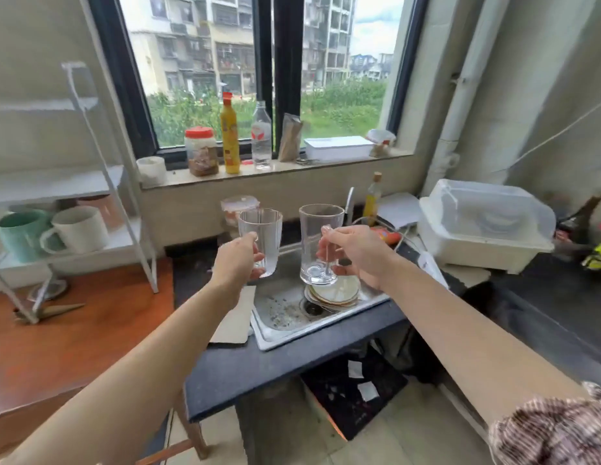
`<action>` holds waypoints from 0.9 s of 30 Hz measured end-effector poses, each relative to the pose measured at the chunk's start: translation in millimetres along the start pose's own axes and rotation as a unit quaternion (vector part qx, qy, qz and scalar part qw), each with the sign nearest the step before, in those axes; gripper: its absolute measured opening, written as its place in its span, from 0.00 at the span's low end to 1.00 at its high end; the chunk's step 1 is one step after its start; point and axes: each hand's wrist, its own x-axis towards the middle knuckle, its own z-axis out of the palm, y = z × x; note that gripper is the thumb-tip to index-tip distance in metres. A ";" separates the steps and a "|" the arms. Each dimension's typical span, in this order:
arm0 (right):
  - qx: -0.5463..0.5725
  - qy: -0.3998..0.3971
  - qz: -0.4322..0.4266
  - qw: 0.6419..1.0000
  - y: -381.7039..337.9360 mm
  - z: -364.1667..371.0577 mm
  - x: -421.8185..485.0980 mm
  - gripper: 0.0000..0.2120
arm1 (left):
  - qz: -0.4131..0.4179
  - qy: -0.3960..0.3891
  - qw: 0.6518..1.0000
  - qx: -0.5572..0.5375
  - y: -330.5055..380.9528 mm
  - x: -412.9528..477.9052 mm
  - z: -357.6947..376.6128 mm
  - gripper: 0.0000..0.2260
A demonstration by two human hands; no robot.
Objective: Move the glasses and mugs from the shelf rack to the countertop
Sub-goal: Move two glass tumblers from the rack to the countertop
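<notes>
My left hand [237, 260] grips a clear ribbed glass [263, 238] and holds it upright in the air above the sink. My right hand [358, 253] holds a clear glass mug [319, 243] by its handle, also upright over the sink. On the white shelf rack [74, 253] at the left stand a teal mug [20, 234] and a white mug [79, 229] side by side, with a brownish cup [102, 206] partly hidden behind them. The dark countertop [259, 364] runs below the sink's front edge.
A steel sink [285, 317] holds stacked plates [334, 292]. A wooden table [74, 337] carries the rack. Bottles and a jar [201, 151] line the window sill. A white lidded dish box [483, 226] sits at the right. A piece of cardboard [235, 318] lies left of the sink.
</notes>
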 end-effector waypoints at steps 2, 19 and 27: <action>0.003 0.043 0.015 0.999 16.5 -43.7 -23.9 0.16 | -0.002 -0.047 0.999 0.009 -10.1 -15.4 53.1 0.10; 0.094 0.386 0.152 0.905 146.9 -361.0 -174.7 0.14 | -0.060 -0.392 0.907 0.139 -102.7 -142.1 457.1 0.19; 0.132 0.490 0.243 0.827 210.2 -505.6 -220.6 0.14 | -0.054 -0.484 0.845 0.220 -141.3 -200.1 634.9 0.14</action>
